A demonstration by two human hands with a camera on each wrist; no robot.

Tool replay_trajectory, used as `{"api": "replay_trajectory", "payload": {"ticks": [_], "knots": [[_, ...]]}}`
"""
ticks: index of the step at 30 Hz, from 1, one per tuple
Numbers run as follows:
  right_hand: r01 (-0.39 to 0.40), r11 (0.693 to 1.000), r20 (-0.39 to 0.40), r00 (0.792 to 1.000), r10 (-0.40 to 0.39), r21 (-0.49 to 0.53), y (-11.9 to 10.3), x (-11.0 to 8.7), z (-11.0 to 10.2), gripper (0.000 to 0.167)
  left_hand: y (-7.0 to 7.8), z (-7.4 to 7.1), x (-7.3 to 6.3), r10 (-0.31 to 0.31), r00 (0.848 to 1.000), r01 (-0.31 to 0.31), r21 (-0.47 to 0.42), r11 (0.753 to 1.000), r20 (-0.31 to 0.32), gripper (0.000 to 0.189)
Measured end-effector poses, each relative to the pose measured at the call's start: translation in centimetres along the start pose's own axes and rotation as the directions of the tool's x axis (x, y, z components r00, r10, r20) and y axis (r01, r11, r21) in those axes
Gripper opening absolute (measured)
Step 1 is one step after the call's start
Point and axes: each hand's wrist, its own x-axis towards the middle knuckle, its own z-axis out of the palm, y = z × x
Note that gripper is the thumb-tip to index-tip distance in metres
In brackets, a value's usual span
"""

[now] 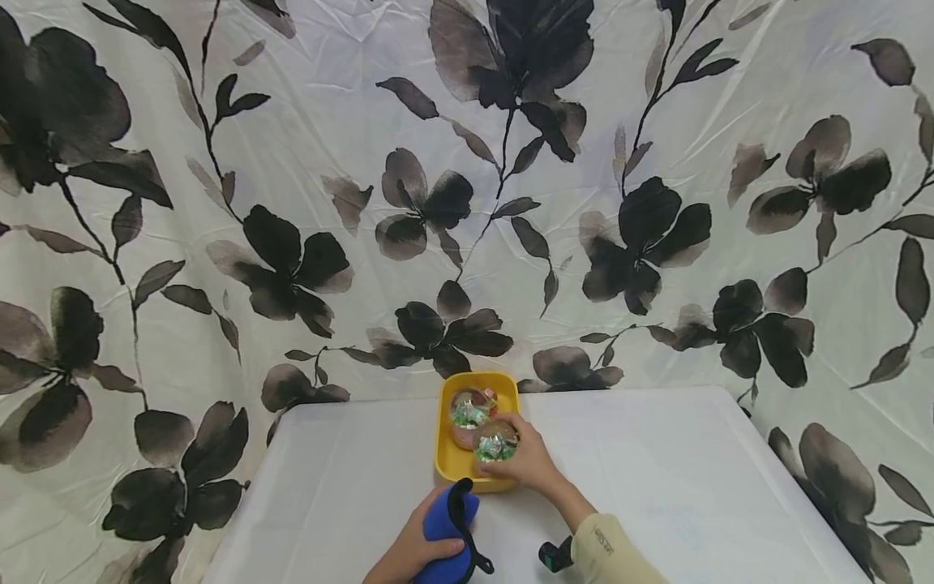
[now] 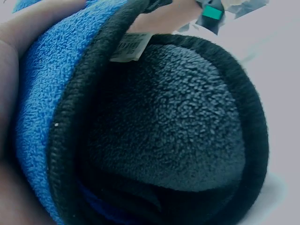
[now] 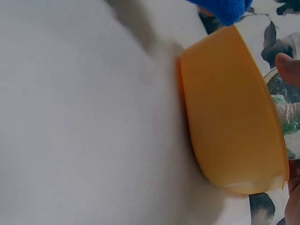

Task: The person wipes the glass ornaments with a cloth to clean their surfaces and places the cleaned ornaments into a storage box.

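My left hand (image 1: 409,547) grips a blue towelling cloth (image 1: 441,521) with black edging, folded over into a curve. In the left wrist view its dark grey inner side and a small white label (image 2: 130,47) show. My right hand (image 1: 531,461) holds a clear snow globe (image 1: 496,443) with green and silvery contents, thumb and fingers around its sides, over the yellow tray (image 1: 456,468). Behind it in the tray sits a second snow globe (image 1: 469,408) with a pinkish base, partly covered by the held one. Something small and red lies beside that globe.
The tray stands on a white-covered table (image 1: 350,462), near its far edge. A floral curtain (image 1: 540,243) hangs right behind the table. A small black device (image 1: 556,556) with a green patch is at my right sleeve (image 1: 616,551).
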Motion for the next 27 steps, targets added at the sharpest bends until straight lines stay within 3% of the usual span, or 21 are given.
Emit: {"api": "replay_trajectory", "payload": {"ticks": [6, 13, 15, 18, 21, 27], "knots": [[-0.027, 0.998, 0.022, 0.999, 0.028, -0.052, -0.2, 0.1, -0.3, 0.084, 0.5, -0.9, 0.1, 0.011, 0.999, -0.012, -0.036, 0.999, -0.034, 0.071], [-0.015, 0.999, 0.01, 1.0, 0.015, -0.033, -0.4, -2.0, -0.3, 0.086, 0.3, -3.1, -0.8, -0.028, 0.993, 0.037, 0.073, 0.997, -0.119, 0.073], [0.0, 0.999, -0.007, 1.0, 0.0, -0.034, -0.4, -2.2, -0.6, 0.082, 0.2, -3.8, -0.9, -0.054, 0.983, 0.071, 0.091, 0.993, -0.176, 0.074], [0.008, 0.998, -0.035, 0.999, -0.01, -0.056, -0.4, -2.6, -1.2, 0.075, 0.4, -5.1, -0.8, -0.101, 0.95, 0.146, 0.136, 0.98, -0.294, 0.077], [0.002, 0.997, -0.054, 0.999, -0.006, -0.074, -0.5, -2.9, -1.6, 0.07, 0.5, -6.5, -0.3, -0.095, 0.92, 0.181, 0.197, 0.963, -0.381, 0.079], [-0.023, 0.999, -0.123, 0.992, 0.017, -0.047, -0.6, -3.7, -2.7, 0.062, 0.8, -9.3, 1.0, -0.048, 0.911, 0.179, 0.289, 0.94, -0.409, 0.08]]}}
